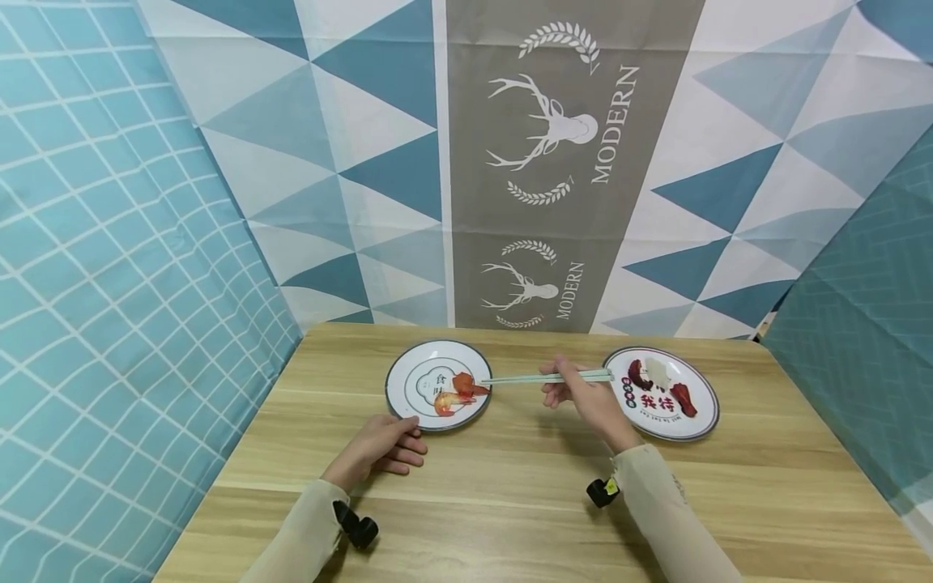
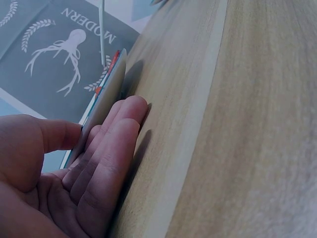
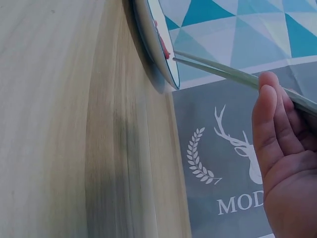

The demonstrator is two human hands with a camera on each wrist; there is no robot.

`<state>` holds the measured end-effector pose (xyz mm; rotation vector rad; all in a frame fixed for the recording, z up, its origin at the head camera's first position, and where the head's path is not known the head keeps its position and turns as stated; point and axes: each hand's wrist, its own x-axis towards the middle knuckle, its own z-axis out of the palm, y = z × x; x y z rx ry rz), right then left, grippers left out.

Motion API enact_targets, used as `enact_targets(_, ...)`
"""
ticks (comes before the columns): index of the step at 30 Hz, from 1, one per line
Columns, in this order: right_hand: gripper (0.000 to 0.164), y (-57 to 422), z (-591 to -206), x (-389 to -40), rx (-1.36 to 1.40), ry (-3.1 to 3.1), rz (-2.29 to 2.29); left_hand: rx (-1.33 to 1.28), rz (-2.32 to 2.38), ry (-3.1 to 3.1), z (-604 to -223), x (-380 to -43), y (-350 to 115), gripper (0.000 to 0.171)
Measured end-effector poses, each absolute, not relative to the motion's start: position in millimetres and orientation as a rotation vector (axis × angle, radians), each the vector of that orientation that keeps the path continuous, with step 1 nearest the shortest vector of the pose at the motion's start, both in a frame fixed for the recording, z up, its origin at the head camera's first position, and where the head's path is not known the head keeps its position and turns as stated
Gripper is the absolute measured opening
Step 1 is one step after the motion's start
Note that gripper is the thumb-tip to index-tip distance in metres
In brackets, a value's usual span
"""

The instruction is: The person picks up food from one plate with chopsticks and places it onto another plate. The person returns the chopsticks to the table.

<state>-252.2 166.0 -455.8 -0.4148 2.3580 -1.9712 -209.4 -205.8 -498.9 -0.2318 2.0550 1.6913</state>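
A white dark-rimmed plate (image 1: 408, 379) lies at the left of the table, bearing an orange-and-white shrimp (image 1: 446, 402) and reddish-orange food pieces (image 1: 464, 383). My left hand (image 1: 385, 445) pinches its near rim; in the left wrist view the thumb is on the rim and the fingers lie under its edge. My right hand (image 1: 586, 402) holds pale green chopsticks (image 1: 525, 378) pointing left. Their tips are close together at the right edge of the plate, beside the reddish pieces; whether they touch them I cannot tell. Nothing is visibly held between the tips.
A second plate (image 1: 698, 385) stands to the right, past my right hand, with a dark red-brown piece (image 1: 639, 375), a white piece (image 1: 658, 372) and a red-brown piece (image 1: 683, 400) on it. Patterned cloth (image 1: 386, 162) hangs behind the wooden table (image 1: 496, 494) and along both sides.
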Motion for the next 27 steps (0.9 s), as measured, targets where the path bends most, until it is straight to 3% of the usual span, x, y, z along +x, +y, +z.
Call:
enact_targets(19,0.064,191.1,-437.6,-232.8,-0.497,2.555,-1.992,-0.262,1.692,2.060,-497.0,-209.3,-203.4,0.040)
enact_targets(27,0.053,211.2,-432.8,-229.1,-0.515,2.466,-2.245,-0.245,1.696,2.048,-496.8,-209.1,-204.6,0.040)
